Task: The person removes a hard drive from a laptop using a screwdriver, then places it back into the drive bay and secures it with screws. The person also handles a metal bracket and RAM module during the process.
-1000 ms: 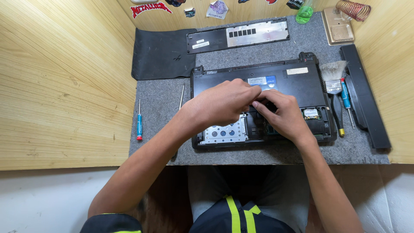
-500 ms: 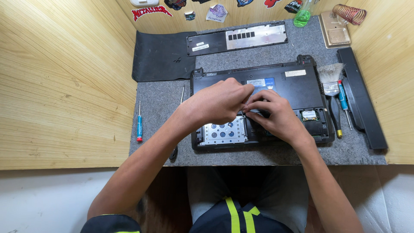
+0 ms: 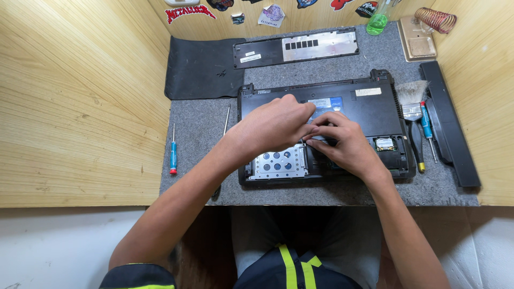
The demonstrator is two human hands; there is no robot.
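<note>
While both hands worked at mid-frame, the black laptop lay upside down with its bottom cover removed, on the grey felt mat that covered the table. The left hand rested over the open bay, fingers curled downward and pinched narrow at the tips; what it gripped, if anything, could not be told. The right hand met it from the right, fingers bent and close together, their tips touching the left hand's fingertips over the dark interior; its hold could not be told either. Just below the left hand, the silver perforated drive bracket sat in the lower left corner of the chassis.

The detached black cover panel with metal grille lay above the laptop, beside a flat black rubber sheet at the upper left. A blue-handled screwdriver lay well to the left of the laptop. At the right, a bristle brush, a second blue-handled screwdriver and a long black battery bar lay side by side.
</note>
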